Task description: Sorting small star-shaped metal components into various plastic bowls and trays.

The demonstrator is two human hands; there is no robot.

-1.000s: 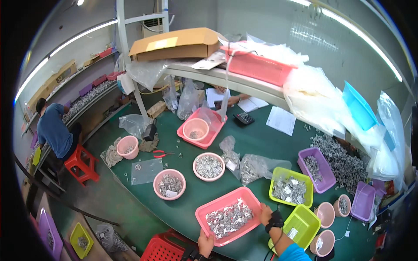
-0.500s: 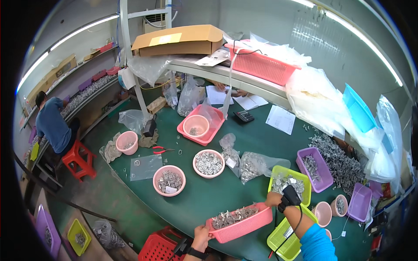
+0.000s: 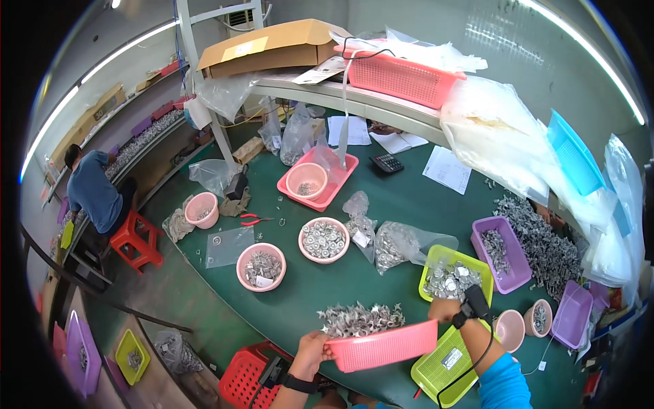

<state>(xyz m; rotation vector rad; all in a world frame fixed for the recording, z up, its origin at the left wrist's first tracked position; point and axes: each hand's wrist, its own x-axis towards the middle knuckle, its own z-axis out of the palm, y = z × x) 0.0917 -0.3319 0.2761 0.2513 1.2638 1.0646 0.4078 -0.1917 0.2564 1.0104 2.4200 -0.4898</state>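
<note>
Both my hands hold a long pink plastic basket (image 3: 387, 347) above the near edge of the green table. It is tipped away from me, so its near long wall faces up at me. Small grey metal parts (image 3: 361, 320) are heaped along its far rim at the left; whether some lie on the table is hidden by the basket. My left hand (image 3: 315, 351) grips the left end. At the right end my right hand (image 3: 444, 311) is closed on the rim, beside a lime-green basket of silvery parts (image 3: 455, 279).
An upturned lime-green basket (image 3: 446, 365) lies under my right forearm. Pink bowls of metal parts (image 3: 261, 269) and red-handled pliers (image 3: 253, 220) are on the table (image 3: 300, 307). Purple baskets (image 3: 501, 252) stand at right by a large grey parts heap (image 3: 541, 235). Another person (image 3: 99, 191) sits at left.
The pink basket has tipped away from me and its parts have shifted to the far side. My left hand has risen slightly. The whole view has shifted a little.
</note>
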